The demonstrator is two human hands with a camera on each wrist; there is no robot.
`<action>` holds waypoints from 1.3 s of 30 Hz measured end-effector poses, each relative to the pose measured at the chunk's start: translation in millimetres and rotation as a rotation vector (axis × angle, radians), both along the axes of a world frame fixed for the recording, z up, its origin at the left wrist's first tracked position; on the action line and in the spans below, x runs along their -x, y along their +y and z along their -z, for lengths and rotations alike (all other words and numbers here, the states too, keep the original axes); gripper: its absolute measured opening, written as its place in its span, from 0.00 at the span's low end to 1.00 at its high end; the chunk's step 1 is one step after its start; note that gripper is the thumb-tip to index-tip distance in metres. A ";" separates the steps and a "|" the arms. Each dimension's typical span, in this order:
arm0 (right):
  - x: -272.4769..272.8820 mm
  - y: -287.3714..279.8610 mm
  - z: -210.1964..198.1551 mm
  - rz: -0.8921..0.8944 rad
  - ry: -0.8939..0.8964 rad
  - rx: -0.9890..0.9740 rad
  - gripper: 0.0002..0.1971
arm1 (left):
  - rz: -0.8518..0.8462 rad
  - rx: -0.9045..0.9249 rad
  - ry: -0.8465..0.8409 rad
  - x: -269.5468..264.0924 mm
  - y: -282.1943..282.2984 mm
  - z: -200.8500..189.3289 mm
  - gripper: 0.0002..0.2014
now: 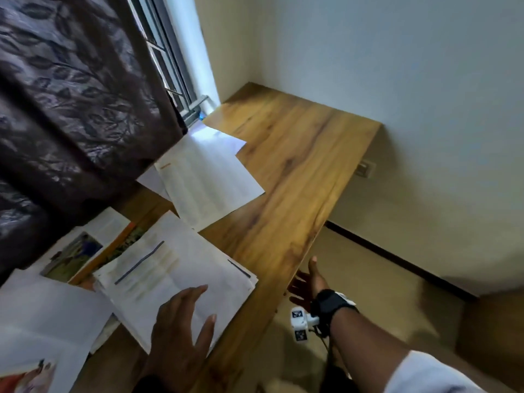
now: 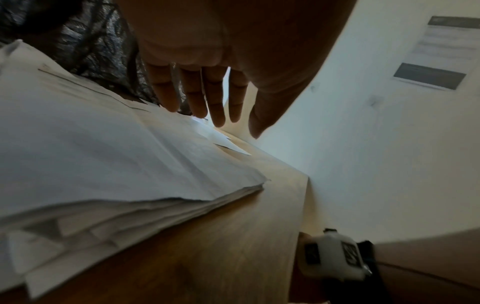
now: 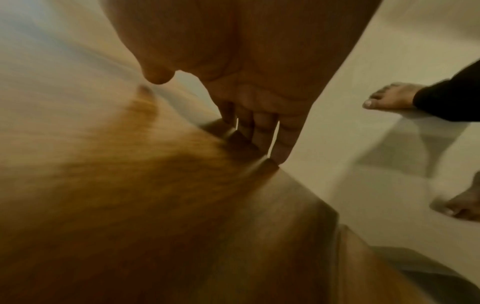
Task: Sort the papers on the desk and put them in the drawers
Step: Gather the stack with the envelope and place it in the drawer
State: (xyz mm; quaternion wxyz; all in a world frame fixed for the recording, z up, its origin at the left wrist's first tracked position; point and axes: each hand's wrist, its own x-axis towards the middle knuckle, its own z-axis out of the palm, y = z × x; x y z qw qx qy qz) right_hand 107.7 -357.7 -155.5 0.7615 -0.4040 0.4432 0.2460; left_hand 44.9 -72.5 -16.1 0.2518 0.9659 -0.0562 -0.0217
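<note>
A thick stack of white printed papers lies at the near left of the wooden desk. My left hand is spread over the stack's near corner with straight fingers. In the left wrist view the left hand hangs just above the stack; I cannot tell if it touches. More loose sheets lie farther back by the window. My right hand is open at the desk's front edge, below the top. In the blurred right wrist view its fingers reach straight along the wood and hold nothing.
Colour magazines and more sheets lie at the left under a dark patterned curtain. The desk's right end meets a white wall with a socket. Bare feet stand on the beige floor.
</note>
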 end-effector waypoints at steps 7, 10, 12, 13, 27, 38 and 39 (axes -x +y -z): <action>-11.5 -4.6 11.2 0.128 0.008 -0.122 0.46 | 0.148 -0.019 -0.061 0.9 -25.0 1.4 0.30; 14.3 -22.2 7.2 0.084 0.012 -0.016 0.45 | 0.227 -0.047 -0.077 -4.3 -48.3 -0.7 0.26; 35.5 -45.6 6.7 0.048 0.019 0.019 0.46 | 0.250 -0.034 -0.014 -10.0 -71.1 -2.7 0.26; 45.8 -59.3 4.0 0.024 0.019 0.029 0.47 | 0.243 -0.021 0.026 -13.5 -82.6 -3.1 0.27; 137.4 -201.6 -65.2 -0.382 -0.052 0.802 0.21 | 0.868 -0.555 0.193 -40.0 -299.5 27.9 0.41; 148.9 -216.5 -54.2 -0.423 -0.068 0.841 0.21 | 1.127 -1.101 0.189 -39.4 -369.7 70.9 0.19; 149.5 -217.8 -52.3 -0.426 -0.071 0.837 0.21 | 1.128 -1.084 0.209 -42.6 -370.8 68.7 0.19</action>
